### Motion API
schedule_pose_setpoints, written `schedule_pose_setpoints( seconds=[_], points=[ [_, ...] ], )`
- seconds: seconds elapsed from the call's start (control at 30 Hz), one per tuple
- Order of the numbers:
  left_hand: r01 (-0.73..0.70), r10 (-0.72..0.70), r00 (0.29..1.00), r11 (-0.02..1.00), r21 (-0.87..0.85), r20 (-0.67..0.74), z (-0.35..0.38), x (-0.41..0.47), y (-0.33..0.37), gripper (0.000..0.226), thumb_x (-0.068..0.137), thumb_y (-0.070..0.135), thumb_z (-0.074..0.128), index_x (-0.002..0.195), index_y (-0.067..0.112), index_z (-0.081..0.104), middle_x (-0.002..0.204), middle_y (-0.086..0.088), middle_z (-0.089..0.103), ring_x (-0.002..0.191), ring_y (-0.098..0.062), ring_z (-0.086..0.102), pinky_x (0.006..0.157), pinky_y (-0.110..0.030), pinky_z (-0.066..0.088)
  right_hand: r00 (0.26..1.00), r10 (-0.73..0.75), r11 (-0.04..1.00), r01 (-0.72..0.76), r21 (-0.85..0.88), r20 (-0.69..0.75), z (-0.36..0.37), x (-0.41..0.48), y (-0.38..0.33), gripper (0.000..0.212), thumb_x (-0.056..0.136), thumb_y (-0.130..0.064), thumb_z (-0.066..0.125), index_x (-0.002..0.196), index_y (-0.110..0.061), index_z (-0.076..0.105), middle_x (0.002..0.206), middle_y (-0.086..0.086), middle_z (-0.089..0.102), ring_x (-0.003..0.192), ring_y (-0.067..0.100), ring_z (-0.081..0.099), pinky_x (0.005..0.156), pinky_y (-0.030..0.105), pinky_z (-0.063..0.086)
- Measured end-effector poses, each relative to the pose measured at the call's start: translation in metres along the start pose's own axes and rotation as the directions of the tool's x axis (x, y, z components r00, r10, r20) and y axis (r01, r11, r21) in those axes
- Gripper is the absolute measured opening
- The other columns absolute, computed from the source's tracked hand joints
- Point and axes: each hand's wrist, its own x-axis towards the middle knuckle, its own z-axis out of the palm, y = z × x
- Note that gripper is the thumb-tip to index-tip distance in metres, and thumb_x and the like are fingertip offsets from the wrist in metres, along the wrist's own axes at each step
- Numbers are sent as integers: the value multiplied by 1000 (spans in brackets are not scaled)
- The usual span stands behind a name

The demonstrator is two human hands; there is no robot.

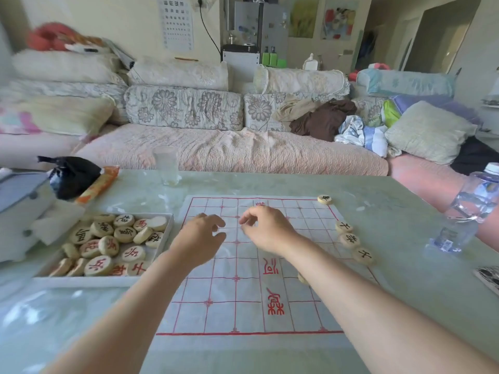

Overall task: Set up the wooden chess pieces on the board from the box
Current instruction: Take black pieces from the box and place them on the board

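Note:
A paper board (pixel 243 300) with a red grid lies on the pale green table. A shallow white box (pixel 81 281) at its left holds several round wooden pieces (pixel 108 245) with red or black characters. One piece (pixel 324 199) sits at the board's far right corner. Three pieces (pixel 350 240) lie along its right edge. Another piece (pixel 302 278) peeks out from behind my right forearm. My left hand (pixel 202 238) and my right hand (pixel 266 228) hover over the far left part of the board with loosely curled fingers. No piece shows in either hand.
A plastic water bottle (pixel 464 211) stands at the right table edge. A glass (pixel 167 166) stands at the far edge. At the left are a black bag (pixel 73 176), an orange packet (pixel 98 184) and a grey case (pixel 21 193). A sofa (pixel 229 152) lies beyond the table.

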Motion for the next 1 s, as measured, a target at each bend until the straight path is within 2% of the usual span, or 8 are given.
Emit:
schedule_pose_setpoints(
  seconds=[0.07, 0.23, 0.37, 0.47, 0.67, 0.77, 0.83, 1.0],
  points=[
    [13, -13, 1000, 998, 59, -2, -14, -6, -23, 25, 89, 29, 59, 113, 28, 64, 106, 3, 60, 90, -16, 57, 75, -26, 43, 997, -45, 999, 45, 9, 59, 20, -2, -25, 11, 87, -25, 61, 91, -32, 68, 94, -13, 69, 77, 5, 57, 73, 25, 43],
    [53, -47, 998, 987, 149, -43, -48, -18, -72, 28, 84, 25, 55, 109, 33, 66, 110, -1, 62, 106, -24, 56, 89, -39, 49, 975, -94, 995, 98, -10, 201, 72, -1, -73, 17, 87, -25, 60, 101, -27, 69, 105, -7, 69, 101, 16, 62, 91, 34, 51],
    [107, -98, 994, 957, 271, -44, -65, -29, -106, 36, 87, 21, 52, 121, 32, 60, 126, 0, 53, 121, -25, 44, 95, -39, 44, 962, -137, 986, 155, -59, 236, 102, 9, -108, 28, 88, -23, 55, 114, -28, 67, 118, -5, 66, 109, 19, 60, 94, 35, 50],
    [118, -103, 993, 935, 335, -63, -69, -34, -127, 41, 89, 22, 50, 129, 29, 52, 134, 0, 47, 124, -25, 38, 100, -39, 40, 957, -153, 975, 187, -121, 245, 117, 23, -126, 31, 90, -25, 55, 118, -33, 64, 123, -4, 61, 111, 21, 58, 87, 33, 48],
    [53, -74, 996, 932, 360, 46, -73, -33, -149, 52, 90, 23, 51, 141, 24, 39, 144, 0, 39, 130, -24, 31, 104, -40, 32, 963, -125, 939, 192, -286, 237, 140, 54, -143, 21, 86, -35, 63, 102, -47, 64, 107, -15, 62, 105, 16, 60, 73, 25, 39],
    [16, -54, 994, 929, 369, 95, -74, -29, -157, 42, 92, 24, 50, 133, 24, 50, 140, 1, 46, 134, -21, 32, 106, -38, 28, 968, -104, 890, 194, -412, 230, 147, 61, -148, 30, 84, -30, 62, 113, -38, 60, 113, -3, 64, 108, 24, 61, 77, 29, 45],
    [11, -52, 993, 935, 354, 108, -75, -28, -161, 33, 91, 23, 50, 123, 24, 58, 134, 3, 53, 132, -20, 36, 105, -36, 27, 969, -101, 882, 193, -430, 226, 155, 62, -147, 28, 82, -28, 60, 109, -35, 57, 108, -1, 65, 102, 25, 62, 72, 29, 41],
    [26, -50, 996, 963, 270, 80, -80, -26, -165, 18, 91, 21, 48, 98, 20, 64, 108, 2, 62, 109, -21, 52, 91, -34, 38, 968, -71, 928, 153, -339, 242, 154, 64, -142, 24, 76, -31, 67, 95, -35, 53, 104, -12, 54, 98, 16, 58, 73, 27, 38]
  ],
)
